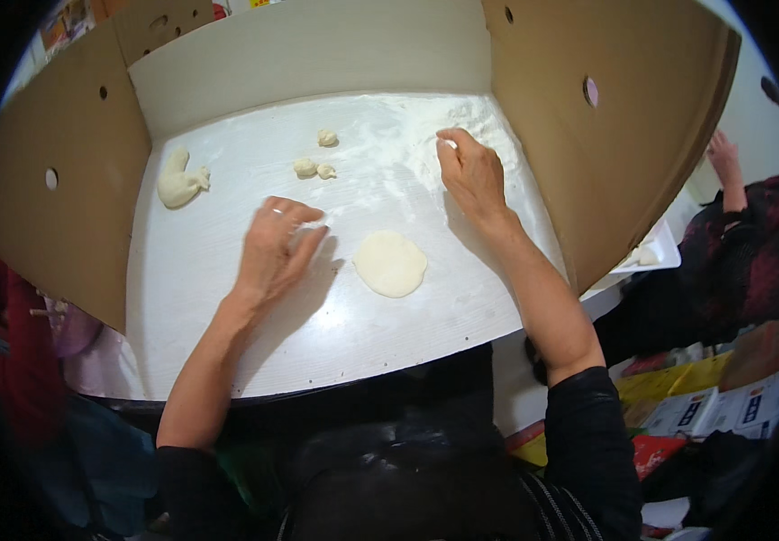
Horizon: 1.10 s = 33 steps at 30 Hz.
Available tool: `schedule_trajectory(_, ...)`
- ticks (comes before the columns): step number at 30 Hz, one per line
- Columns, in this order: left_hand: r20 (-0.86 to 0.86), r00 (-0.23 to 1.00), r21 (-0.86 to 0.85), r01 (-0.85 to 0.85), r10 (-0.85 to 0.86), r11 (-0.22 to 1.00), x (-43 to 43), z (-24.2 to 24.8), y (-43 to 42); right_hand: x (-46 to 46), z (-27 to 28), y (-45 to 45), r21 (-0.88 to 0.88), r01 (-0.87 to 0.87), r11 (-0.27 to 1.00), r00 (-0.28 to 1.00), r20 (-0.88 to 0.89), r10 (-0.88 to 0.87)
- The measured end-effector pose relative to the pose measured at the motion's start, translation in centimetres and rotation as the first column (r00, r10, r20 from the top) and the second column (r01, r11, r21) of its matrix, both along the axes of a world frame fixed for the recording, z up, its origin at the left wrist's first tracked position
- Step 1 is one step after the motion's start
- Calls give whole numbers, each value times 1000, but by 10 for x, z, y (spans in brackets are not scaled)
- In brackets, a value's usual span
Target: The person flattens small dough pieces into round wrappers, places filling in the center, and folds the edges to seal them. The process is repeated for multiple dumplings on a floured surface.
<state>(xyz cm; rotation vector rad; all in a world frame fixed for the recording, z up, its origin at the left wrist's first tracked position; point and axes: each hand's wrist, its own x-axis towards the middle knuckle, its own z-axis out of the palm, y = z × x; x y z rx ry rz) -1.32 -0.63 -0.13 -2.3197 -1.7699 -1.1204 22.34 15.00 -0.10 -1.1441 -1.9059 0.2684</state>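
A flat round of dough [390, 264] lies on the white tabletop [362, 331] between my two forearms. My left hand [280, 245] hovers left of it, thumb and fingers apart, a ring on one finger. Above the floured area at the back right is my right hand [472, 166], fingers curled and thumb near the forefinger; whether it pinches something, I cannot tell. Three small dough lumps [305, 168] rest around the middle back. A larger curved piece of dough [180, 182] lies at the left. Loose white flour [474, 118] covers the back right corner.
Cardboard panels with holes stand at the left [58, 135] and right [605, 149], and a pale panel [322, 57] at the back. Beyond the right panel are a person [734, 237] and a white tray [666, 247]. Another person's red sleeve [17, 351] shows at the left.
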Motion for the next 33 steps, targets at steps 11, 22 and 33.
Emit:
schedule_trajectory(11, -77, 995, -626, -4, -56, 780, 62, 26, 54, 1, 4, 0, 87, -84, 993, 995, -45, 88)
schedule_trajectory(22, 107, 993, -699, 113, -53, 707, 77, 35, 49, -3, 4, -2, 126, -108, 986, 991, -63, 116)
schedule_trajectory(33, 448, 894, -585, 312, -22, 748, 66, 48, -8, -1, 14, -6, -157, -337, 928, 933, -189, 307)
